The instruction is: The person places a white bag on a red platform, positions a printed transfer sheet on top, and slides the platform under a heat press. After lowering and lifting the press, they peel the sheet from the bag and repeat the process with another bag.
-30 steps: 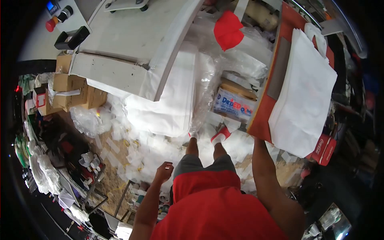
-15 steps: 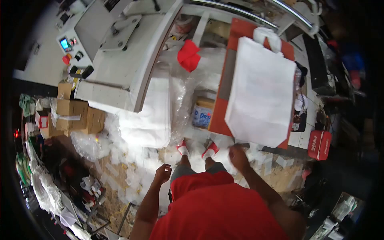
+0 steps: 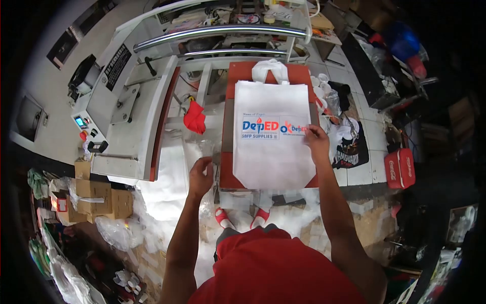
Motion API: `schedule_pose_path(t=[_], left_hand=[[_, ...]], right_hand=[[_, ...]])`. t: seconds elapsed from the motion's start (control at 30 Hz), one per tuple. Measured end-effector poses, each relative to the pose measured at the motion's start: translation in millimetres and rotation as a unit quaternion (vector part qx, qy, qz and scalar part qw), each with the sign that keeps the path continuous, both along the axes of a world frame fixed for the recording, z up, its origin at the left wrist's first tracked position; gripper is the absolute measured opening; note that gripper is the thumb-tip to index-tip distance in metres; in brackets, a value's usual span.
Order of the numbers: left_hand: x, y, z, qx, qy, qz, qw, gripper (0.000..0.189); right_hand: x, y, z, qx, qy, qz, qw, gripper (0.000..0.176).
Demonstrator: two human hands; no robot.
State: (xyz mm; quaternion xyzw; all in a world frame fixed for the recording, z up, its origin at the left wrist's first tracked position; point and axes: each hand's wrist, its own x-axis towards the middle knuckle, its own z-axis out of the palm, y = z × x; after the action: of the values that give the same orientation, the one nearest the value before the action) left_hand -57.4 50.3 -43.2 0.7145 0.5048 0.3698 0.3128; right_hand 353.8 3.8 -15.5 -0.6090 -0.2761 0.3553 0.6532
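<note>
A white tote bag (image 3: 271,172) with handles lies flat on the red-orange platen (image 3: 227,172). Across its middle is a printed transfer film (image 3: 260,129), showing blue and red "DepED" and "SBFP SUPPLIES" lettering. My right hand (image 3: 318,144) has its fingers pinched at the film's right edge, over the bag's right side. Left of the platen, my left hand (image 3: 201,176) hovers with fingers loosely bent and thumb apart, holding nothing. A stack of white bags (image 3: 164,177) lies below and left of it.
The heat press head (image 3: 126,129) with its control panel (image 3: 82,122) stands left of the platen. A red cloth (image 3: 194,117) hangs between them. Chrome rails (image 3: 223,33) cross behind. Cardboard boxes (image 3: 93,195) sit at left, a red Coca-Cola box (image 3: 400,168) at right.
My view has swung round toward the platen. My right hand has come up over the bag, where the printed film now shows on the formerly plain front. My left hand has risen too.
</note>
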Motion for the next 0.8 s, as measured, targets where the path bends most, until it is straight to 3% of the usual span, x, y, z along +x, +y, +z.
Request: schedule_pose_path(t=[0.13, 0.2, 0.23, 0.27, 0.3, 0.33, 0.4, 0.43, 0.5, 0.8], left_hand=[[63.0, 28.3, 24.8, 0.053, 0.027, -0.031, 0.998, 0.023], [85.7, 33.1, 28.9, 0.066, 0.063, -0.042, 0.995, 0.028], [95.8, 35.4, 26.1, 0.113, 0.091, -0.055, 0.988, 0.033], [104.8, 36.6, 23.4, 0.159, 0.120, -0.067, 0.978, 0.039], [111.6, 35.5, 25.1, 0.124, 0.124, -0.087, 0.981, 0.047], [120.0, 33.5, 28.3, 0.126, 0.124, -0.085, 0.981, 0.047], [134.7, 27.5, 33.4, 0.169, 0.155, -0.077, 0.970, 0.049], [137.6, 27.0, 30.7, 0.134, 0.195, -0.088, 0.968, 0.059], [142.8, 24.1, 22.5, 0.152, 0.215, -0.084, 0.961, 0.061], [141.3, 26.5, -1.4, 0.187, 0.277, -0.094, 0.938, 0.060]], right_hand=[[29.0, 35.0, -40.3, -0.009, -0.019, -0.022, 1.000, 0.027], [28.1, 33.6, -32.8, -0.053, -0.325, -0.108, 0.938, 0.035], [27.2, 28.6, -30.2, -0.051, -0.325, -0.108, 0.938, 0.035], [24.8, 19.7, -29.0, -0.021, -0.410, -0.117, 0.904, 0.039], [20.6, 10.4, -27.9, 0.010, -0.491, -0.125, 0.862, 0.043], [11.0, 1.3, -19.8, 0.012, -0.491, -0.125, 0.862, 0.043], [-12.1, -17.9, -0.5, -0.041, -0.572, 0.013, 0.819, 0.047], [-14.7, -22.8, -6.7, -0.039, -0.572, 0.013, 0.819, 0.047], [-18.8, -23.2, -20.4, -0.080, -0.653, 0.073, 0.749, 0.047], [-15.9, -22.5, -31.7, -0.077, -0.634, 0.075, 0.766, 0.042]])
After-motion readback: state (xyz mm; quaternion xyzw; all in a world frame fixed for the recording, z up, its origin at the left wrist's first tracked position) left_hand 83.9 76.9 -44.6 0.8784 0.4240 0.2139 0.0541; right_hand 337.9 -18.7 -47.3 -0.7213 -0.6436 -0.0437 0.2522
